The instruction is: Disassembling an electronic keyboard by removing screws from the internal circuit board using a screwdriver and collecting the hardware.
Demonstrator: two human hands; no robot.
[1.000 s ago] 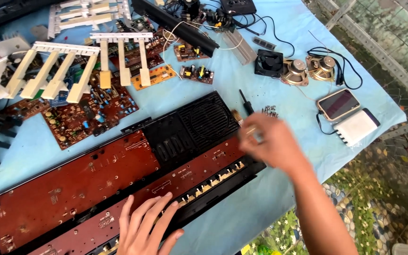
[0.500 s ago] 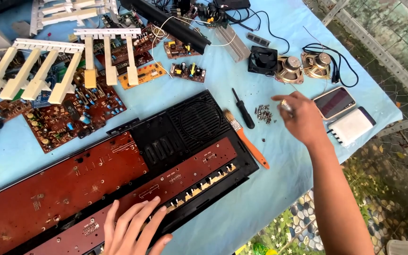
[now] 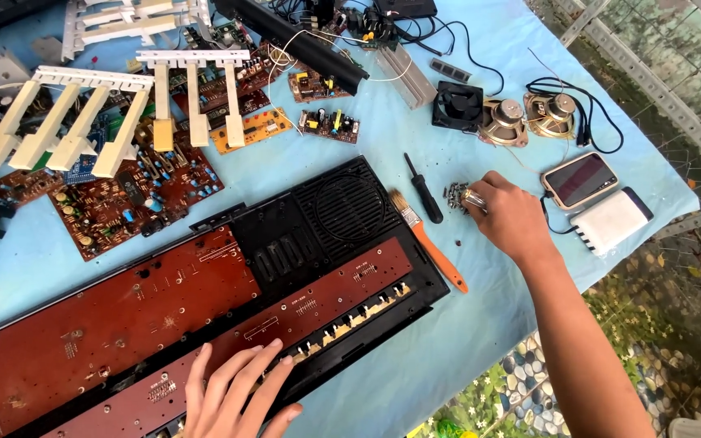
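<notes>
Pressing flat at six o'clock, my left hand [image 3: 233,397] lies with fingers spread apart on the brown circuit board [image 3: 107,324] of the opened black keyboard case [image 3: 318,235]. Out at three o'clock my right hand [image 3: 513,219] sits over the small pile of screws [image 3: 454,195] on the blue tablecloth [image 3: 367,154], its fingertips pinched together on them. Just left of the pile lie a black screwdriver [image 3: 423,191] and an orange-handled brush [image 3: 432,247]. Farther, toward one o'clock, I see two speakers [image 3: 529,120], a black fan [image 3: 458,105], and a phone [image 3: 582,178] beside a white power bank [image 3: 610,221]. White key strips [image 3: 83,122] lie at eleven o'clock.
</notes>
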